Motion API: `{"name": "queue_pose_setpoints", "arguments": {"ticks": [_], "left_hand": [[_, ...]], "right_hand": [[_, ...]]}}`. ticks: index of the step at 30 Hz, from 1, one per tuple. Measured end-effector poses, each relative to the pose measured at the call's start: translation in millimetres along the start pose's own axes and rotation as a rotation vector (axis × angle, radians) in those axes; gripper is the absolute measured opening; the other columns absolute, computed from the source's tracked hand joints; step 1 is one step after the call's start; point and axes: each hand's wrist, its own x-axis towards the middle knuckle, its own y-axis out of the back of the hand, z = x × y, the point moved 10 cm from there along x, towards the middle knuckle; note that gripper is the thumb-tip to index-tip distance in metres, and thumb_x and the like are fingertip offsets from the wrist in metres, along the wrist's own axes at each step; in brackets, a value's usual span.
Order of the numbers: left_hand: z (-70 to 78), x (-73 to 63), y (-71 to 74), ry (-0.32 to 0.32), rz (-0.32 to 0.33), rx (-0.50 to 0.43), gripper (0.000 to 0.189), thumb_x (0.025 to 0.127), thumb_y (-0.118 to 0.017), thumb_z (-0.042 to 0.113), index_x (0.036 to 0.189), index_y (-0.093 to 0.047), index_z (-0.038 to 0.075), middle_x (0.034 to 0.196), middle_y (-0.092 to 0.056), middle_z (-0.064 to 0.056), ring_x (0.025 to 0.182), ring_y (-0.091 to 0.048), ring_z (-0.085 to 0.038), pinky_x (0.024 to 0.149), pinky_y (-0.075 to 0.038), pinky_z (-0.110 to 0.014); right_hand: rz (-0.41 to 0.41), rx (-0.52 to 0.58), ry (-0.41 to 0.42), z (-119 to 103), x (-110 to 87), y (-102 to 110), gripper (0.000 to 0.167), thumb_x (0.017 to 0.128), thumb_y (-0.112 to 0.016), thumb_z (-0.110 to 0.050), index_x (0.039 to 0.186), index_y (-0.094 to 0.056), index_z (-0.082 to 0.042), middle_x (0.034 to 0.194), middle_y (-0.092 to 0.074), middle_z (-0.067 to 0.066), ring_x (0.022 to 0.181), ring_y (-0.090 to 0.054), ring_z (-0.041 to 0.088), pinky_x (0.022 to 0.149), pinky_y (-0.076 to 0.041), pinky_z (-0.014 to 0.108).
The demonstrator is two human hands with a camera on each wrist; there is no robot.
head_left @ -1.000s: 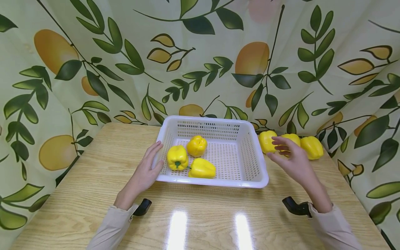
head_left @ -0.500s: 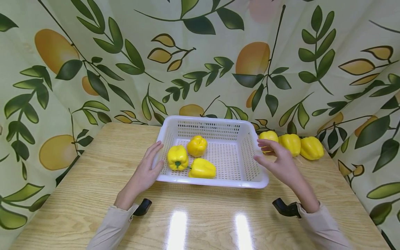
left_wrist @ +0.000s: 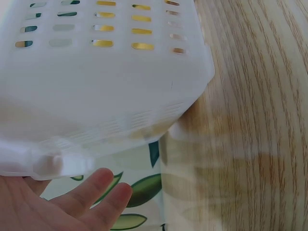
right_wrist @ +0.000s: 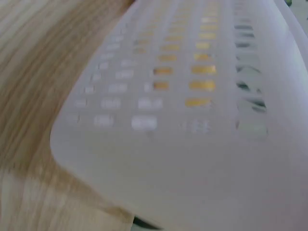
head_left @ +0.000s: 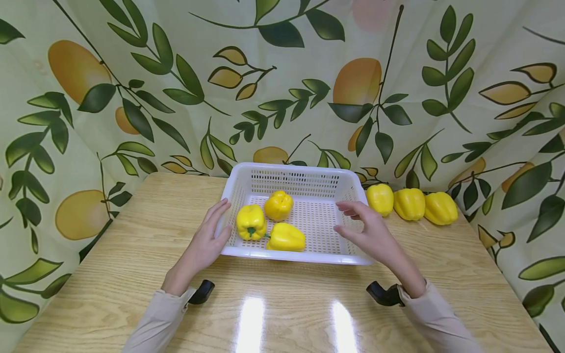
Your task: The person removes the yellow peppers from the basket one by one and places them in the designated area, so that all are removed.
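Note:
A white perforated plastic basket (head_left: 300, 258) stands on the table with three yellow bell peppers in its left half: one with its green stem facing me (head_left: 250, 223), a pepper behind it (head_left: 278, 206) and a pepper lying on its side (head_left: 286, 237). My left hand (head_left: 204, 240) rests against the basket's left rim, fingers extended. In the left wrist view its fingertips (left_wrist: 103, 179) show just under the rim. Over the basket's right end hovers my right hand (head_left: 368, 230), holding nothing, thumb and fingers apart. The right wrist view shows the basket's perforated wall (right_wrist: 192, 159) but no hand.
Three more yellow bell peppers stand in a row right of the basket: a near one (head_left: 380, 199), a middle one (head_left: 409, 204) and a far one (head_left: 440, 208). A leaf-patterned curtain (head_left: 291, 59) hangs behind the wooden table (head_left: 300, 314).
My right hand has moved left from in front of the loose peppers, across the basket's right rim, to above its right end. My left hand, the basket and the peppers stay where they were.

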Motion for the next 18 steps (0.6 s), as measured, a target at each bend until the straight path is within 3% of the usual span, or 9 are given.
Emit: {"name": "queue_pose_setpoints", "arguments": {"ticks": [18], "left_hand": [[0.8, 0.4, 0.9, -0.008, 0.000, -0.015, 0.058, 0.099, -0.051, 0.013, 0.153, -0.032, 0.004, 0.165, -0.020, -0.009, 0.154, -0.015, -0.035, 0.122, -0.017, -0.061]], "right_hand": [[-0.155, -0.015, 0.070, -30, 13.2, -52, 0.053, 0.086, -0.077, -0.019, 0.133, -0.058, -0.005, 0.132, -0.063, 0.012, 0.115, -0.062, 0.031, 0.099, -0.053, 0.050]]}}
